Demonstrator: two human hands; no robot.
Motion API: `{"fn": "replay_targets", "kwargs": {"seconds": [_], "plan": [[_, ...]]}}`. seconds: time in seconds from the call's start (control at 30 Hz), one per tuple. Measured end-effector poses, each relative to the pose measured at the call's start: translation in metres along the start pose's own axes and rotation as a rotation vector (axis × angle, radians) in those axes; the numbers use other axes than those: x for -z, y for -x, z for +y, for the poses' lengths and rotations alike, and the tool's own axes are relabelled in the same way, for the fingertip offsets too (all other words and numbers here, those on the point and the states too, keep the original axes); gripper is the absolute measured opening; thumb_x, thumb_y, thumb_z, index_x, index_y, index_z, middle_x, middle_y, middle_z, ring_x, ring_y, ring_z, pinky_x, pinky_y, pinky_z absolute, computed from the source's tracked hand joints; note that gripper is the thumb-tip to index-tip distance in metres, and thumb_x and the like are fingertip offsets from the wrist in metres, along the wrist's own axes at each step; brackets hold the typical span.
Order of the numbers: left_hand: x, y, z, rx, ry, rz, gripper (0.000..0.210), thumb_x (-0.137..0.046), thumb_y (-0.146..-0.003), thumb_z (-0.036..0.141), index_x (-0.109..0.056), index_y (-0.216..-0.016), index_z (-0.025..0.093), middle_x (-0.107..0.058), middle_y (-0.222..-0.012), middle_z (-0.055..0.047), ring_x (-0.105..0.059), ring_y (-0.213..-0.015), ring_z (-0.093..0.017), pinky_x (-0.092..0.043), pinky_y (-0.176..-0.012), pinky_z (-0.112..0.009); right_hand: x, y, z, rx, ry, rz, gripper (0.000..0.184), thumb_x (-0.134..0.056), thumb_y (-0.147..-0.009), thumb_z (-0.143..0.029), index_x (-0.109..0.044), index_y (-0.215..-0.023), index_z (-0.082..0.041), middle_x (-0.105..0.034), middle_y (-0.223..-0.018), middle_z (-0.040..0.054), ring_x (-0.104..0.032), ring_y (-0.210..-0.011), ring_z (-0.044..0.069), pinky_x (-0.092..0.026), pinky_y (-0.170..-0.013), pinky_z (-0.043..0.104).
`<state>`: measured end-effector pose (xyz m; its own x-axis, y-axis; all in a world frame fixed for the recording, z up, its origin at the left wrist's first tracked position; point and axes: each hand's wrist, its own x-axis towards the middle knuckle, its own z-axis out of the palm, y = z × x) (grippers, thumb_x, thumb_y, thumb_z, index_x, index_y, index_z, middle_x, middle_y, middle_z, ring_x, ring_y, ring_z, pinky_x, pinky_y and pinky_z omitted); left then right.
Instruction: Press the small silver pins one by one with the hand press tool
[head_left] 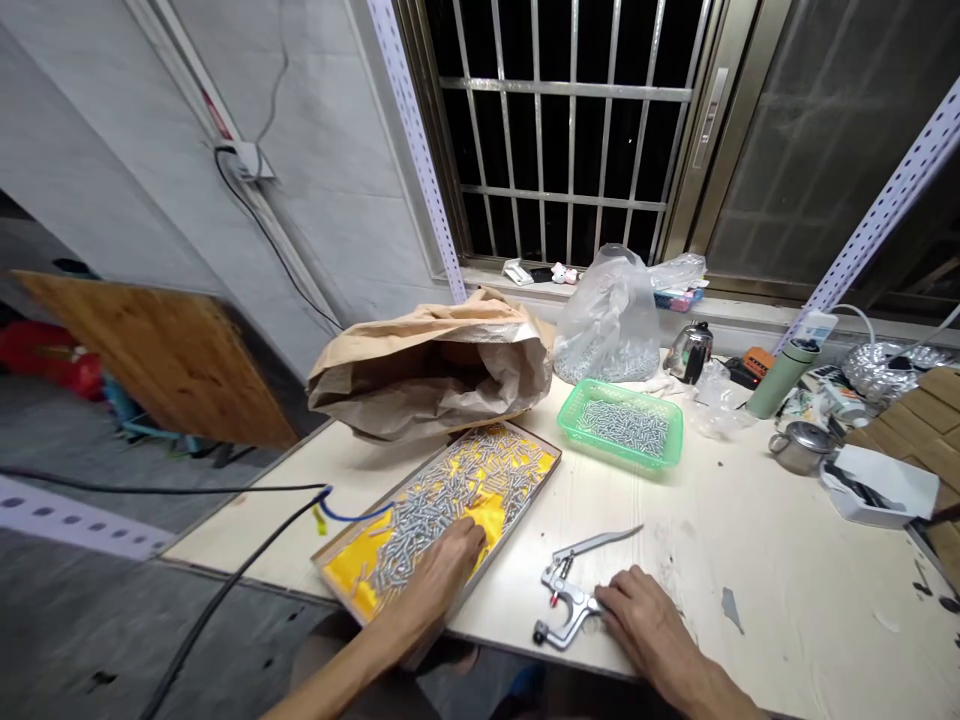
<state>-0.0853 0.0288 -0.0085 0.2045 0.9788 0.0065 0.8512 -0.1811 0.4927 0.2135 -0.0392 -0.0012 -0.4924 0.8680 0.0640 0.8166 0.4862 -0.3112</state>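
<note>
My left hand [448, 562] reaches into a shallow wooden-edged tray [541, 474] lined in yellow. Its fingers are drawn together among loose silvery metal pins [424, 520]; whatever they pinch is hidden. On the table's front part lie metal snap-fastener pliers [574, 605], jaws toward the front edge and one handle swung out to the upper right. My right hand [646, 618] is curled over the pliers' other handle, which it mostly covers. Behind the tray's right end, a green plastic basket [568, 432] holds many similar small metal pieces.
A large open brown paper bag [435, 375] slumps behind the tray. Beside it stands a clear plastic bag [609, 320] of metal parts. A kettle [690, 352], green flask [784, 380], metal cup [804, 447] and white box [877, 485] stand right. Black cables [247, 565] cross the left edge.
</note>
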Motion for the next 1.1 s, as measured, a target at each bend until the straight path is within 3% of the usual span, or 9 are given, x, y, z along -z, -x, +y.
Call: {"fn": "replay_targets", "kwargs": {"seconds": [0.1,0.23,0.33,0.47,0.63,0.87,1.1], "plan": [[0.012,0.001,0.030,0.095,0.224,0.012,0.015,-0.046,-0.075,0.029,-0.057,-0.071,0.019,-0.061,-0.070,-0.003,-0.057,-0.067,-0.017,-0.044,-0.064,-0.027,-0.002,0.004,0.001,0.024,0.037,0.016,0.022,-0.056,-0.084,-0.011,-0.059,-0.102,-0.022,-0.060,-0.088,0.0032,-0.054,-0.081,0.018,-0.041,-0.068,0.029],[0.003,0.004,0.073,0.389,0.660,-0.291,0.018,-0.059,-0.066,0.031,-0.059,-0.074,0.015,-0.054,-0.055,0.003,-0.049,-0.046,-0.010,-0.037,-0.046,-0.021,-0.004,0.005,0.002,0.037,0.064,0.023,0.015,-0.052,-0.088,-0.014,-0.062,-0.097,-0.019,-0.060,-0.082,0.0047,-0.053,-0.077,0.018,-0.040,-0.067,0.030],[-0.017,0.006,0.088,0.551,0.768,-0.417,0.018,-0.066,-0.063,0.029,-0.058,-0.069,0.014,-0.045,-0.045,0.007,-0.038,-0.039,-0.006,-0.025,-0.039,-0.017,-0.006,0.004,0.004,0.068,0.067,0.042,0.014,-0.050,-0.090,-0.017,-0.063,-0.094,-0.018,-0.059,-0.081,0.0049,-0.051,-0.075,0.018,-0.039,-0.065,0.030],[-0.029,0.009,0.090,0.650,0.835,-0.498,0.023,-0.069,-0.063,0.029,-0.052,-0.062,0.015,-0.040,-0.039,0.010,-0.027,-0.033,-0.003,-0.015,-0.037,-0.018,-0.006,0.006,0.005,0.100,0.066,0.083,0.014,-0.049,-0.090,-0.017,-0.062,-0.094,-0.018,-0.058,-0.080,0.0046,-0.050,-0.074,0.018,-0.037,-0.063,0.029],[-0.026,0.015,0.089,0.634,0.851,-0.561,0.025,-0.070,-0.063,0.030,-0.050,-0.059,0.015,-0.040,-0.038,0.009,-0.029,-0.032,-0.003,-0.016,-0.037,-0.018,-0.009,0.007,0.004,0.100,0.077,0.107,0.014,-0.048,-0.090,-0.015,-0.062,-0.089,-0.018,-0.057,-0.077,0.0038,-0.048,-0.071,0.017,-0.033,-0.062,0.029],[-0.029,0.019,0.091,0.747,0.772,-0.541,0.015,-0.064,-0.068,0.020,-0.051,-0.062,0.015,-0.042,-0.039,0.010,-0.027,-0.029,-0.003,-0.016,-0.035,-0.018,-0.013,0.007,0.002,0.080,0.088,0.122,0.015,-0.048,-0.091,-0.015,-0.061,-0.084,-0.018,-0.056,-0.075,0.0033,-0.046,-0.070,0.017,-0.031,-0.063,0.029],[-0.032,0.014,0.085,0.749,0.685,-0.685,0.021,-0.069,-0.065,0.024,-0.052,-0.058,0.014,-0.046,-0.042,0.008,-0.031,-0.029,-0.002,-0.016,-0.034,-0.018,-0.009,0.008,0.003,0.088,0.030,0.096,0.018,-0.045,-0.091,-0.014,-0.059,-0.081,-0.018,-0.055,-0.075,0.0033,-0.045,-0.070,0.016,-0.030,-0.062,0.029]]}}
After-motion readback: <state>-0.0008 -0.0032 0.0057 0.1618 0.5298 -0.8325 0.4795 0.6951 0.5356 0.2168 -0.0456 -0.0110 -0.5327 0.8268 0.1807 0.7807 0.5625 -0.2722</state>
